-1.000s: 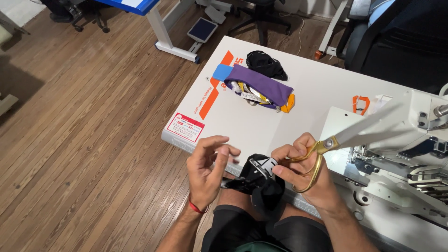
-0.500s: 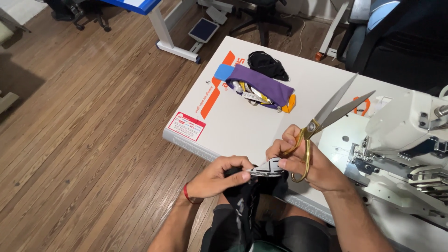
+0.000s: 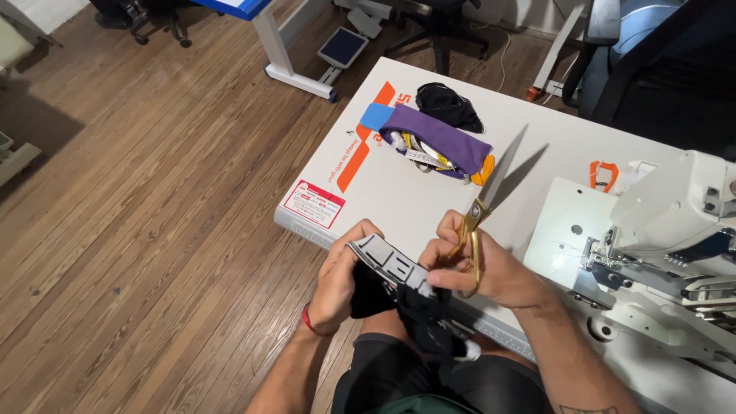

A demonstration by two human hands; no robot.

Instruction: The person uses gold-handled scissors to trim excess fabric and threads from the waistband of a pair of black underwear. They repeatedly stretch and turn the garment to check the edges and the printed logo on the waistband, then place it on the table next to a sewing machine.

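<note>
Now the work has tightened up: half a second ago the gold-handled steel scissors [image 3: 483, 207] pointed off toward the upper right with the blades spread over the sewing machine, and a second ago they lay nearly flat; at this moment they stand steeper, blades parted and tips angled toward the top centre of the frame, while both hands have drawn closer around the cloth. The right hand [image 3: 479, 268] is closed through the scissor loops and also pinches the edge of the grey woven elastic band [image 3: 387, 264], which is ribbed and stiff-looking with dark blocks along it. The left hand [image 3: 345, 280], a red cord at its wrist, is clenched around the soft black fabric garment [image 3: 418, 314] that bunches limply at lower centre, just off the near edge of the white sewing table [image 3: 414, 199]. That shift suggests, as a judgement, that the band is now stretched taut between the hands for close work rather than loosely held. Toward the top centre of the frame, well apart from the hands, lie a purple fabric pouch [image 3: 441, 138] with yellow tape spilling out and a crumpled black cloth piece [image 3: 448, 103] just beyond it. A white industrial sewing machine [image 3: 675, 230], hard and glossy, fills the right side, and warm wooden floorboards [image 3: 138, 215] cover the left.
</note>
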